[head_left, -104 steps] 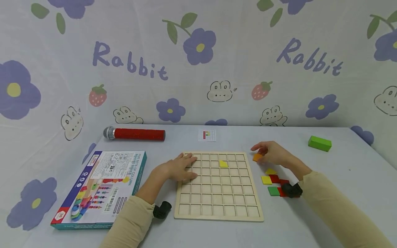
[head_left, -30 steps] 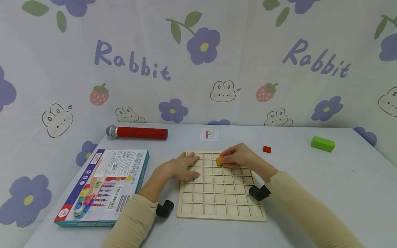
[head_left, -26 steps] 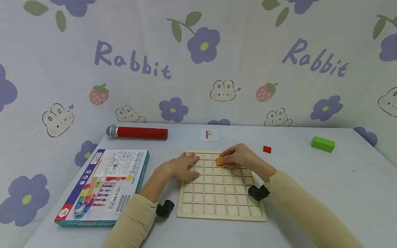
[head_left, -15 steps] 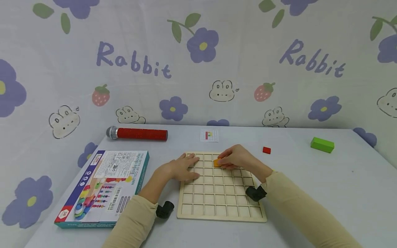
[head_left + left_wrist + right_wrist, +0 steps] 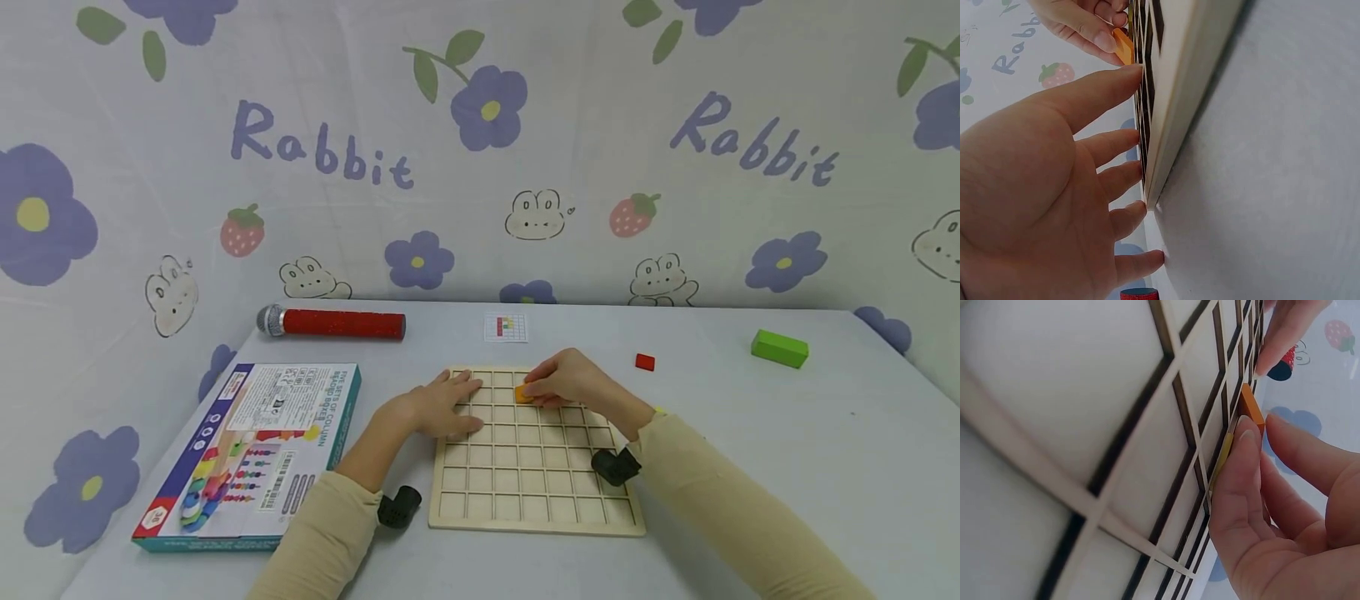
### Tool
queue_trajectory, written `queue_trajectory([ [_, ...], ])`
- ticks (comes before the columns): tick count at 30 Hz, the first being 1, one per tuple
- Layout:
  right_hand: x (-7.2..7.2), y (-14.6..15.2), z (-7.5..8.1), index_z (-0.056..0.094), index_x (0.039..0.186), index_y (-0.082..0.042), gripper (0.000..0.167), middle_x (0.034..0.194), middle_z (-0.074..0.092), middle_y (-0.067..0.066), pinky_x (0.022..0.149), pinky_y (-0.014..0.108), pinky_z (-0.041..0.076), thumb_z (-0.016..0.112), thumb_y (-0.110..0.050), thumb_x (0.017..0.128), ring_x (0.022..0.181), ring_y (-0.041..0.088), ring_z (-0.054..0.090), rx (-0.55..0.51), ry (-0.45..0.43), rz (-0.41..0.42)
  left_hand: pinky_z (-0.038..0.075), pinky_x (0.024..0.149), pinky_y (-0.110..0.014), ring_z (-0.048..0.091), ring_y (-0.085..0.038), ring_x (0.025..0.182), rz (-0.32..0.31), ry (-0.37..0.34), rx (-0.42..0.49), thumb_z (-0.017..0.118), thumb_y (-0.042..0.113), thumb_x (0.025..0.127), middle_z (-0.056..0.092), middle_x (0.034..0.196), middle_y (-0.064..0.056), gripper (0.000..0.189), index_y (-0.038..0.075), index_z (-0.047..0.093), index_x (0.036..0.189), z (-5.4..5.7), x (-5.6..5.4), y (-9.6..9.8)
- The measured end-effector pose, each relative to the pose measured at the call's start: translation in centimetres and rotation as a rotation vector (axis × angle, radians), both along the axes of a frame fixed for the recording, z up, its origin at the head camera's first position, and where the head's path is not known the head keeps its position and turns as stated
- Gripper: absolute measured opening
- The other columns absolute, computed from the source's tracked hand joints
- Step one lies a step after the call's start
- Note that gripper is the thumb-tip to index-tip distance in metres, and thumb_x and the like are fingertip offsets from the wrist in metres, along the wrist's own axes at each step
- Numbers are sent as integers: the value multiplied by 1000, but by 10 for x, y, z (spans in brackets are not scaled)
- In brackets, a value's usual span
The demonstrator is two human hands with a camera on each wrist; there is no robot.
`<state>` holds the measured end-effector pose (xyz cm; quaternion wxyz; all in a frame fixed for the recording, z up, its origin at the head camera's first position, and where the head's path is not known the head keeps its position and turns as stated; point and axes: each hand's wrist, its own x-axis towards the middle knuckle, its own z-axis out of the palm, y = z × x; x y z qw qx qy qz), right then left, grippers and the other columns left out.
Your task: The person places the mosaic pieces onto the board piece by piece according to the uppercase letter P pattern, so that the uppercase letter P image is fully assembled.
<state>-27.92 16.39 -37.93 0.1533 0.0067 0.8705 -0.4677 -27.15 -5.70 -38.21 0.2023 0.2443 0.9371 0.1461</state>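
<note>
A pale wooden grid board (image 5: 522, 504) lies in the middle of the table. My left hand (image 5: 438, 408), fingers spread, rests on its far left edge; in the left wrist view, the fingertips touch the frame. Over the upper part of the grid, my right hand (image 5: 573, 379) pinches an orange tile (image 5: 522, 393) between thumb and fingers. The right wrist view has this orange tile (image 5: 1252, 411) standing tilted at the grid surface. Beside it a yellow tile (image 5: 1222, 459) lies in the grid, which my right hand hides in the head view.
A red tile (image 5: 645, 362) lies right of the board; a green block (image 5: 780, 348) is farther right. A small pattern card (image 5: 506, 327) sits behind the board. To the left are a red microphone (image 5: 341, 323) and a boxed toy set (image 5: 255, 450). My right sleeve covers the other tiles' area.
My right hand has carried the orange tile from the board's right side onto the grid, then edged slightly left. The red tile at the back has come into view. My left hand stays put.
</note>
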Motion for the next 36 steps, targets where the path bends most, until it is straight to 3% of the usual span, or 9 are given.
queue_trajectory([
  [18, 2, -2, 3, 67, 110, 3, 24, 97, 68, 11, 67, 25, 54, 66, -12, 91, 71, 16, 62, 3, -27, -37, 16, 110, -56, 7, -30, 144, 5, 4, -7, 57, 38, 94, 18, 157, -6, 68, 15, 29, 151, -1, 0, 1],
  [28, 3, -2, 3, 67, 111, 3, 26, 90, 67, 10, 71, 25, 54, 64, -14, 92, 74, 16, 62, 16, -18, -35, 17, 110, -55, 8, -30, 144, 9, 7, 1, 58, 37, 94, 19, 157, -6, 67, 15, 30, 151, -1, 1, 0],
  [36, 5, 6, 6, 63, 117, 3, 31, 97, 68, 10, 73, 25, 54, 61, -16, 94, 80, 19, 64, -29, -12, 30, 16, 109, -56, 7, -31, 144, 4, 8, 2, 57, 37, 95, 19, 157, -7, 67, 14, 29, 151, -1, 1, 0],
])
